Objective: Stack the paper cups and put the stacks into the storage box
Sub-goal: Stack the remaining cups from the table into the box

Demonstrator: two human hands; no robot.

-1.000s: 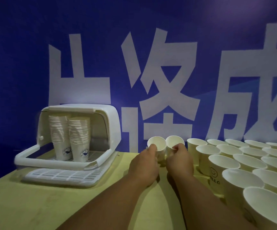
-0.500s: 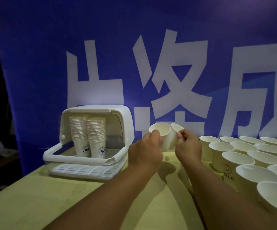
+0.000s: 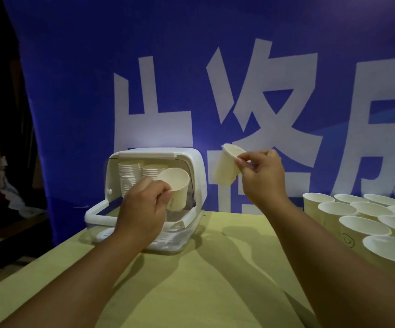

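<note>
In the head view the task is partly done: two stacks [image 3: 129,176] of cups stand upright inside the open box [image 3: 149,153] at the tabletop's [image 3: 203,280] far left. The left hand [image 3: 144,205] pinches the left cup [image 3: 177,188] by its rim, upright, in front of the box opening. The right hand [image 3: 260,179] pinches the right cup [image 3: 227,169] by its rim, tilted, in the air just right of the box. The two cups are apart, not yet nested. Many loose cups [image 3: 364,226] stand unstacked on the right, so most of the work looks left.
</note>
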